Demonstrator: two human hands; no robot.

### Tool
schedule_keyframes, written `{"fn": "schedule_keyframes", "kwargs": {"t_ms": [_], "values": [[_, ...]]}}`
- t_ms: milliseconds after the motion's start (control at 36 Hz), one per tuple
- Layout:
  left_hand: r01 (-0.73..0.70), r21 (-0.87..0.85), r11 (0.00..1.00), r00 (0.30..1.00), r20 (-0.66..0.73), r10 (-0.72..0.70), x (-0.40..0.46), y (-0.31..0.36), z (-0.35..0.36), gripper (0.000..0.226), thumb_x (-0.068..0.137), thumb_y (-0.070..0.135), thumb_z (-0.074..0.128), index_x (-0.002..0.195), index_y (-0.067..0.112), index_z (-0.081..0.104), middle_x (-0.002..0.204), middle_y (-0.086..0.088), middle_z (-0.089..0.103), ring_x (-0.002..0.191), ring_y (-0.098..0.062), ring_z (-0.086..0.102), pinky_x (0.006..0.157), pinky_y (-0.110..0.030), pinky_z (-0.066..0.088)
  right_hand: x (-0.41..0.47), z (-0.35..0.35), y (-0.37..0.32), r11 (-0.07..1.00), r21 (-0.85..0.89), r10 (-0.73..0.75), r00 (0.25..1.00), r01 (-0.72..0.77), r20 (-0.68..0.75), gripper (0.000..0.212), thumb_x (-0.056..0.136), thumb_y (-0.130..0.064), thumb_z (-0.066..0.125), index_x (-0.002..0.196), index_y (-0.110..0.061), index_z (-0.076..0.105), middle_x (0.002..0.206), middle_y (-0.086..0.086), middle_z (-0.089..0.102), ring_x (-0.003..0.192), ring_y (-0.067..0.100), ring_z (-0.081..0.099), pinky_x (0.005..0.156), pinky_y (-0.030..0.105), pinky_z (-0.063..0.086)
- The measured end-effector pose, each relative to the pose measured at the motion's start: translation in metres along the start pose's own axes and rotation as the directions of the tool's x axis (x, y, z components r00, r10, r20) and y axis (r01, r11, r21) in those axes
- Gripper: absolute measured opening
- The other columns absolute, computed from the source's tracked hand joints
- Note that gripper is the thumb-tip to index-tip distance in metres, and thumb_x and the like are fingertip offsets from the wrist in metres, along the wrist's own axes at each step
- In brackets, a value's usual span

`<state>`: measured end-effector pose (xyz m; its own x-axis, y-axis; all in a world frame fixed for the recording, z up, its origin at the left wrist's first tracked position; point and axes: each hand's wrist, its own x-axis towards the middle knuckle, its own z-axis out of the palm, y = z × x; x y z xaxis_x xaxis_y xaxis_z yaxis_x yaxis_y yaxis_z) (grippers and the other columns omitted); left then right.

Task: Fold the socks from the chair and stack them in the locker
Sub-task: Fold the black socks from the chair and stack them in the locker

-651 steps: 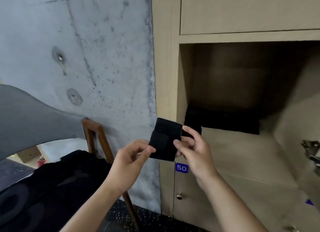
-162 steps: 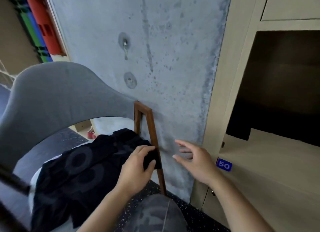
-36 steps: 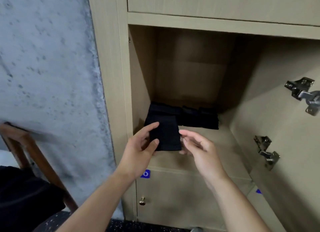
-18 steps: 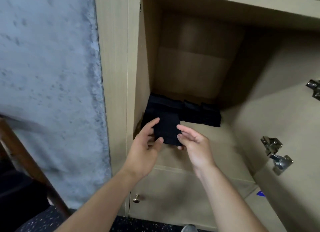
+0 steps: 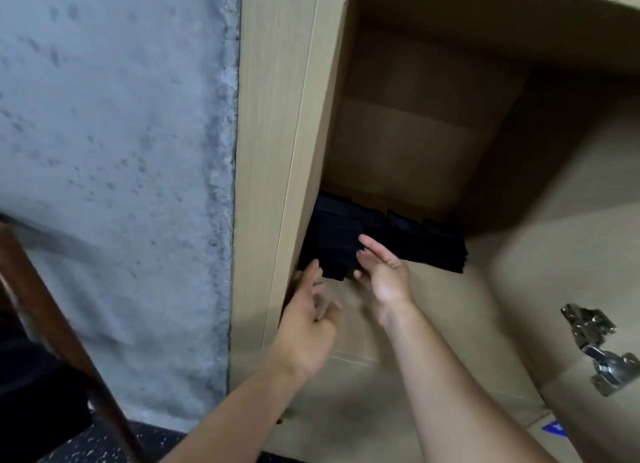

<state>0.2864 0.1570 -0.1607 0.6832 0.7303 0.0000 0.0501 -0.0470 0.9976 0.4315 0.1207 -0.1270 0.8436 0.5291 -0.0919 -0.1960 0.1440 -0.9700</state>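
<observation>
Both hands, left hand (image 5: 304, 327) and right hand (image 5: 384, 272), spread-fingered beside folded socks (image 5: 332, 244) (no legible writing).

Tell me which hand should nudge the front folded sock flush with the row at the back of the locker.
Right, probably. The right hand lies open with fingertips against the front folded sock, beside the row of socks. The left hand sits lower, near the locker's side panel, only its thumb reaching the sock's edge.

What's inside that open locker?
A row of folded black socks lies along the back of the locker floor. Both hands partly cover the left stack; what lies beneath it cannot be seen.
</observation>
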Motion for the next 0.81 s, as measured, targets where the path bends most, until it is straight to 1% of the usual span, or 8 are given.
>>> {"fn": "schedule_keyframes", "kwargs": {"t_ms": [111,167,222,306,444,556,722,806], "values": [[0.055,-0.017,0.998,0.998,-0.002,-0.055,0.001,0.0,0.006,0.075,0.104,0.014,0.056,0.163,0.031,0.014,0.163,0.009,0.031,0.142,0.004,0.03,0.126,-0.03,0.023,0.01,0.004,0.008,0.999,0.01,0.032,0.999,-0.032,0.004,0.031,0.097,0.003,0.061,0.115,-0.019,0.072,0.105,0.003,0.068,0.099,0.011,0.062,0.066,0.016,0.054],[0.069,-0.001,0.998,0.998,0.017,-0.069,0.001,0.002,0.008,0.074,0.105,0.018,0.054,0.164,0.032,0.01,0.163,0.009,0.031,0.136,0.006,0.028,0.118,-0.019,0.02,0.012,0.005,0.012,0.999,0.009,0.039,0.999,-0.039,0.002,0.03,0.097,0.003,0.062,0.116,-0.019,0.072,0.105,0.003,0.068,0.103,0.012,0.063,0.068,0.017,0.054],[0.078,0.005,0.997,0.997,0.03,-0.078,0.003,0.004,0.011,0.074,0.106,0.021,0.052,0.164,0.031,0.007,0.165,0.007,0.029,0.142,0.002,0.027,0.11,-0.015,0.019,0.014,0.007,0.015,0.999,0.004,0.038,0.999,-0.038,0.0,0.03,0.097,0.002,0.062,0.118,-0.019,0.072,0.106,0.004,0.068,0.104,0.01,0.064,0.068,0.017,0.055],[0.091,-0.007,0.996,0.995,0.047,-0.091,0.008,0.004,0.015,0.074,0.107,0.024,0.052,0.164,0.029,0.005,0.168,0.007,0.022,0.152,-0.007,0.023,0.11,-0.015,0.015,0.017,0.009,0.017,1.0,-0.008,0.024,1.0,-0.024,-0.008,0.031,0.098,0.001,0.061,0.121,-0.017,0.071,0.11,0.006,0.069,0.101,0.007,0.065,0.067,0.016,0.055],[0.117,-0.024,0.993,0.991,0.071,-0.115,0.015,0.003,0.018,0.076,0.107,0.027,0.053,0.163,0.03,0.003,0.169,0.007,0.02,0.154,-0.01,0.021,0.118,-0.022,0.017,0.022,0.012,0.017,0.997,-0.082,0.003,1.0,-0.005,-0.027,0.032,0.099,0.0,0.06,0.124,-0.017,0.072,0.114,0.006,0.07,0.105,0.01,0.066,0.065,0.017,0.054],[0.127,-0.035,0.991,0.989,0.078,-0.124,0.023,0.003,0.017,0.076,0.106,0.031,0.053,0.163,0.034,0.002,0.169,0.008,0.017,0.154,-0.012,0.021,0.123,-0.028,0.015,0.024,0.013,0.015,0.986,-0.163,-0.025,1.0,0.022,-0.016,0.031,0.099,-0.003,0.062,0.126,-0.017,0.071,0.112,0.0,0.07,0.1,0.006,0.065,0.069,0.021,0.053],[0.139,-0.038,0.99,0.987,0.09,-0.135,0.029,0.002,0.015,0.077,0.105,0.038,0.053,0.161,0.042,0.0,0.17,0.009,0.013,0.157,-0.015,0.015,0.128,-0.042,0.015,0.023,0.015,0.014,0.953,-0.291,-0.068,0.996,0.08,0.049,0.034,0.1,-0.01,0.065,0.132,-0.018,0.068,0.125,-0.003,0.065,0.102,-0.002,0.06,0.098,0.023,0.042],[0.147,-0.064,0.987,0.985,0.096,-0.14,0.03,0.001,0.015,0.078,0.105,0.038,0.054,0.161,0.042,0.001,0.171,0.01,0.011,0.157,-0.013,0.014,0.129,-0.043,0.014,0.021,0.012,0.017,0.939,-0.334,-0.061,0.997,0.076,0.057,0.036,0.102,-0.016,0.062,0.138,-0.023,0.064,0.14,0.001,0.061,0.125,0.011,0.056,0.107,0.026,0.039]]}}
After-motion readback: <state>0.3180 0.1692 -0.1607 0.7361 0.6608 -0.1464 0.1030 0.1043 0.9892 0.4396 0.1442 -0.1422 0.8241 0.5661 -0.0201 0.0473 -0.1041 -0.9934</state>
